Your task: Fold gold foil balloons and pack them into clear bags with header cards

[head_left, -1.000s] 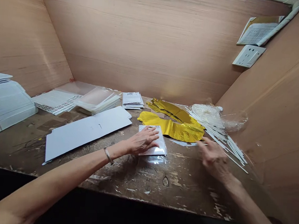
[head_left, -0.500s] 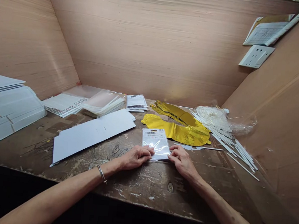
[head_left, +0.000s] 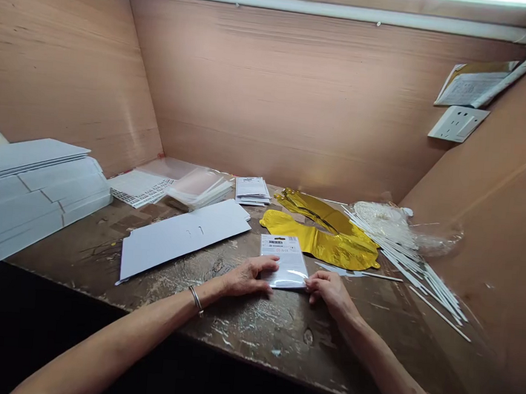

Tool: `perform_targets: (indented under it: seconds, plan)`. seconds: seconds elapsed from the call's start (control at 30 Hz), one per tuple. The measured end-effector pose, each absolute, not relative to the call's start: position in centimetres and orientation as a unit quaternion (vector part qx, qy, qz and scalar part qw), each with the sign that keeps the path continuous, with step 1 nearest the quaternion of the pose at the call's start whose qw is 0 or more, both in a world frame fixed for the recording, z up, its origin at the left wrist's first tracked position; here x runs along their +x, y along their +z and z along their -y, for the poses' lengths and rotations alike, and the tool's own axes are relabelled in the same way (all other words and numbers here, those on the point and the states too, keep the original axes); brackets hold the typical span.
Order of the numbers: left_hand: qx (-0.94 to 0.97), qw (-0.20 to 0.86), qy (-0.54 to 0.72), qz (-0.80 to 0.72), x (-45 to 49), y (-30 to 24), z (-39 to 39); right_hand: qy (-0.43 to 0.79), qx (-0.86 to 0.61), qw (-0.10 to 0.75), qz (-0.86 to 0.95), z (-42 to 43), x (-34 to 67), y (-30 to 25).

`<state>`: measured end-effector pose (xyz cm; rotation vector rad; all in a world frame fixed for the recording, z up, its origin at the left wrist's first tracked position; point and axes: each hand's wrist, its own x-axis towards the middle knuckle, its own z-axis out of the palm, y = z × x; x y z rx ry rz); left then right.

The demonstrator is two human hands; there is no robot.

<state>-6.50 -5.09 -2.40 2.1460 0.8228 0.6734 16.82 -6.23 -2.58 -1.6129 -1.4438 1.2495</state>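
A flat clear plastic packet (head_left: 287, 263) with a printed card inside lies on the worn table in front of me. My left hand (head_left: 248, 276) rests over its left side, fingers spread and thumb apart near the lower edge. At the packet's lower right corner, my right hand (head_left: 329, 292) pinches the edge between thumb and curled fingers. Just behind the packet lies a gold foil balloon (head_left: 320, 243), flat. Another folded gold foil piece (head_left: 314, 208) is farther back. Left of my hands sits a stack of white card pieces (head_left: 184, 237).
White cartons (head_left: 40, 188) stand at far left. Clear plastic sleeves (head_left: 200, 189), a printed sheet (head_left: 141, 190) and a pile of printed cards (head_left: 252, 190) lie at the back. White sticks (head_left: 420, 276) spread at right, below a wall socket (head_left: 459, 124). Wooden panels (head_left: 288, 102) enclose the table.
My view has tilted upward and shifted left. My left hand's fingers have spread apart on the packet, while my right hand has moved down to its lower right corner.
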Motion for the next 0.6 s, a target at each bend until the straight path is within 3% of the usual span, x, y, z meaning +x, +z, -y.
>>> perform_targets:
  seconds: [0.3,0.43,0.53,0.6]
  plan:
    - [0.792,0.421,0.298,-0.326,-6.05,-3.05,4.88,0.532,-0.557,0.415,0.484,7.12,16.53,-2.81]
    - [0.785,0.392,0.314,-0.363,-6.01,-3.43,5.00,0.598,-0.520,0.447,0.414,6.98,16.70,-2.71]
    - [0.737,0.327,0.388,-0.446,-5.77,-3.46,5.39,0.640,-0.472,0.455,0.401,6.91,17.02,-2.39]
    - [0.657,0.362,0.446,-0.489,-5.47,-3.28,5.54,0.649,-0.448,0.478,0.387,6.67,17.12,-1.91]
